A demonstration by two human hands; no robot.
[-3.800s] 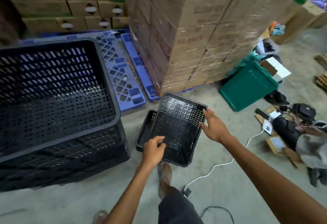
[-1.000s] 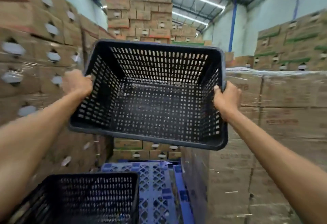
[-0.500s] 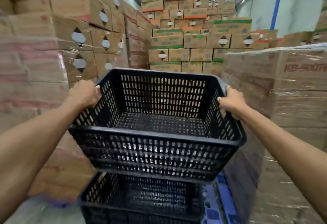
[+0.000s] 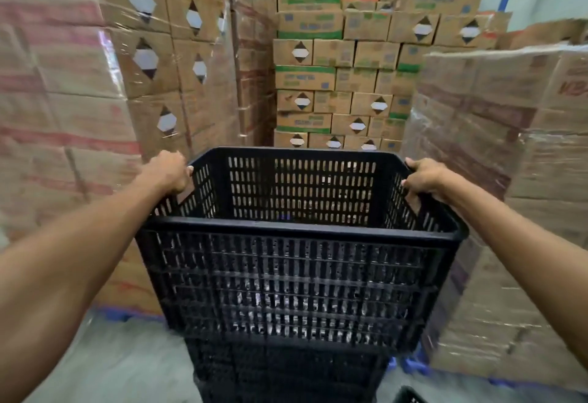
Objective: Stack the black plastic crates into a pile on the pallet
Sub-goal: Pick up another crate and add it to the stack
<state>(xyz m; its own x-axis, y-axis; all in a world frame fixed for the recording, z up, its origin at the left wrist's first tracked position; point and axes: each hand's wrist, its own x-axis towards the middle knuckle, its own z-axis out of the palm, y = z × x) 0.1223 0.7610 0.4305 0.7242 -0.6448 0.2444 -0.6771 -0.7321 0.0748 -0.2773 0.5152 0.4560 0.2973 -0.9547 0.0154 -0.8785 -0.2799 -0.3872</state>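
A black slotted plastic crate [image 4: 296, 281] fills the middle of the view, upright, its open top facing up. My left hand [image 4: 168, 173] grips its left rim and my right hand [image 4: 424, 180] grips its right rim. Directly below it is the pile of black crates [image 4: 286, 371]; the held crate's bottom meets or sinks into the pile's top, and I cannot tell which. The blue pallet [image 4: 413, 364] shows only as small bits beside the pile's lower right.
Wrapped stacks of cardboard boxes rise close on the left [image 4: 79, 116] and right [image 4: 509, 180], with another wall of boxes [image 4: 337, 68] behind. Grey concrete floor [image 4: 111, 364] lies at lower left. A black crate corner [image 4: 407, 396] pokes in at the bottom edge.
I lifted the crate off the floor, swung it up and over, and have lowered it onto the pile. The gap seen half a second ago has closed.
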